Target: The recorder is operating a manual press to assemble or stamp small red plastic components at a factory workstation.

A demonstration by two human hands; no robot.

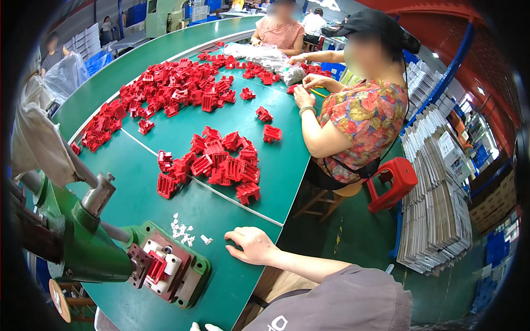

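My right hand is over the near table edge, beside a small scatter of white plastic pieces. Its thumb and forefinger are apart, and nothing shows between them. Of my left hand, only whitish fingertips show at the bottom edge; the rest is cut off. Left of my right hand stands a green hand press with a dark fixture block on its base. A red plastic part sits in the fixture between white blocks. Neither hand touches it.
A small heap of red parts lies beyond the press, and a larger pile is farther back. A co-worker in a flowered shirt works at the right edge. A red stool and stacked cardboard sheets stand on the floor.
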